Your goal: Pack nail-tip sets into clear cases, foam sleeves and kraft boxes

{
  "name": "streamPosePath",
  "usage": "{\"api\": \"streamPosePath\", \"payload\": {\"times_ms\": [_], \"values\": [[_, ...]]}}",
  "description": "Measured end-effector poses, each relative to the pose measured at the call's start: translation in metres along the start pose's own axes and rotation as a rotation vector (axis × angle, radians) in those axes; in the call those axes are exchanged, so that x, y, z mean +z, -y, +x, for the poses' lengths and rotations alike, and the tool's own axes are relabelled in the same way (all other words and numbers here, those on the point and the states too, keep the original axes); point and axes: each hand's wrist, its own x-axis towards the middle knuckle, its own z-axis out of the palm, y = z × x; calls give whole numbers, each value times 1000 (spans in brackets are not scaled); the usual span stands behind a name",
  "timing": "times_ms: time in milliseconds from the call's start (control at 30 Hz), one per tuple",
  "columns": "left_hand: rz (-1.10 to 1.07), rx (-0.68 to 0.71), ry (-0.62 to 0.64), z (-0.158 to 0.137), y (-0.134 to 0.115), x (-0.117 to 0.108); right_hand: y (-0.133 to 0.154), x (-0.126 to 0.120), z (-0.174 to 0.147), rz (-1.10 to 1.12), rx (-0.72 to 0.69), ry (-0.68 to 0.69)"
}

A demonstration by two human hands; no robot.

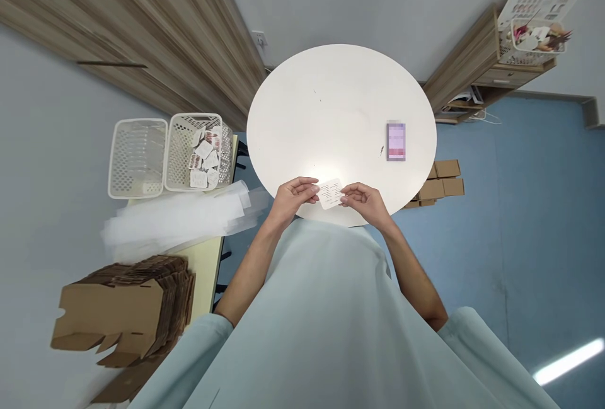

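A small white card with printed text (330, 194) is held up between both hands, over the near edge of the round white table (331, 100). My left hand (297, 198) pinches its left side between thumb and fingers. On the opposite side, my right hand (363, 201) grips the card's right edge the same way. The card is slightly tilted, its printed face toward me; the print is too small to read. A blurred, phone-like rectangle (396, 141) lies on the table to the right.
At left, a white basket (172, 150) holds several printed cards, beside another basket (113, 160) with clear plastic items. Translucent sheets (174, 223) and stacked flat cardboard boxes (113, 308) lie nearer. Small brown boxes (432, 190) sit right of the table. Wooden cabinets (189, 24) stand behind.
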Motion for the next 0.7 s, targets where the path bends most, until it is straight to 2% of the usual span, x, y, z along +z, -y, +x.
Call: {"api": "streamPosePath", "payload": {"times_ms": [200,267,367,567,700], "values": [[-157,-22,268,-5,-11,6,-6,4,1,139,76,116],[-193,-46,302,-7,-13,9,-10,9,2,167,97,148],[-182,-67,245,-8,-13,11,-12,18,1,137,101,142],[-79,-39,-17,-8,-7,10,-1,34,-6,-198,41,-46],[-20,-47,-139,-10,2,4,-1,52,-5,-328,-5,-42]]}}
